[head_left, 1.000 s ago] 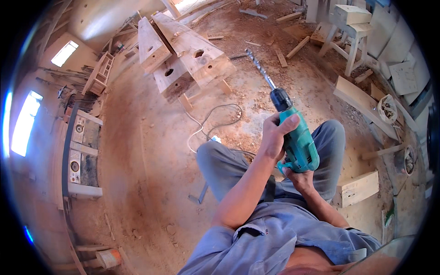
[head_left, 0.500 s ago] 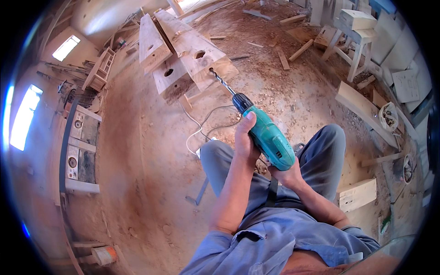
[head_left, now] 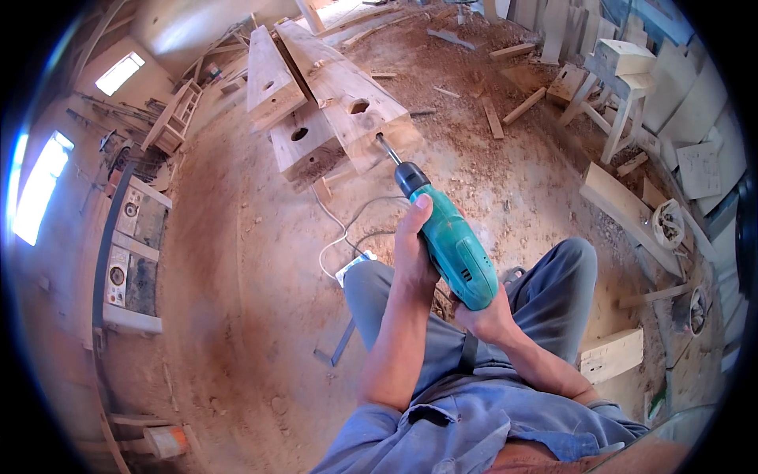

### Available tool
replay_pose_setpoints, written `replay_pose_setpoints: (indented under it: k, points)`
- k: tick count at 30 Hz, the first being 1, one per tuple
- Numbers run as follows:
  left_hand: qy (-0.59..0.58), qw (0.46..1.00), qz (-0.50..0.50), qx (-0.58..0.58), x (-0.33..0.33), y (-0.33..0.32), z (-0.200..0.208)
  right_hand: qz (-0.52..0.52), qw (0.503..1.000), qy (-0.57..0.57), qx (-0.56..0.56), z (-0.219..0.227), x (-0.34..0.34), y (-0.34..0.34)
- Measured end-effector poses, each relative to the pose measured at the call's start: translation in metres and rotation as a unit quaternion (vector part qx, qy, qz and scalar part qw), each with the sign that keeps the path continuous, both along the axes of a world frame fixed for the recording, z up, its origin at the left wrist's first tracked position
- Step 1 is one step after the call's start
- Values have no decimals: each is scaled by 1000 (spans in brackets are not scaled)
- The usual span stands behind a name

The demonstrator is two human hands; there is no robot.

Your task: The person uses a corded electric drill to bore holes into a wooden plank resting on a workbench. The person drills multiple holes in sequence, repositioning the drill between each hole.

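A teal power drill (head_left: pixel 458 245) with a black chuck points away from me. Its bit (head_left: pixel 388 150) enters a hole in the end face of a thick wooden beam (head_left: pixel 347 95), so the tip is hidden. Wrapped round the drill's left side, behind the chuck, is my left hand (head_left: pixel 415 245), thumb on top. My right hand (head_left: pixel 485 314) grips the handle below the rear of the body; its fingers are mostly hidden. Beside the beam lie two more beams, one (head_left: pixel 272 83) resting across the lower one (head_left: pixel 304 146). Round holes show in them.
A cable (head_left: pixel 345 225) runs over the dirt floor to a white power strip (head_left: pixel 355 267) by my left knee. A steel square (head_left: pixel 339 344) lies near it. To the right are a short wood block (head_left: pixel 612 355), a long plank (head_left: pixel 628 217) and a wooden stand (head_left: pixel 620 95).
The bit has sunk deeper into the beam, with less of it showing. In the picture, the beams have shifted slightly down and right, while the drill's rear sits lower.
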State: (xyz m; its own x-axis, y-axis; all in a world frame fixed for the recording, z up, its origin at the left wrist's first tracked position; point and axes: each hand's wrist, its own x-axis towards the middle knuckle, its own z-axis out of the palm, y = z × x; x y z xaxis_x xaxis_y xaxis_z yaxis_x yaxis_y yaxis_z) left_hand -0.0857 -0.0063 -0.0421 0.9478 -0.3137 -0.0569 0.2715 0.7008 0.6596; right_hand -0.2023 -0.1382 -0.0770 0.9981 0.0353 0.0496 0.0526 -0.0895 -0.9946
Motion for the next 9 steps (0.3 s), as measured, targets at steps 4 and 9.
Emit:
replay_pose_setpoints:
  k: [4, 9]
  points:
    - [7, 1000, 24, 11, 21, 5, 20, -12, 999, 41, -32, 14, 21, 8]
    - [16, 1000, 21, -15, 33, 9, 14, -13, 1000, -11, -22, 9, 25, 15]
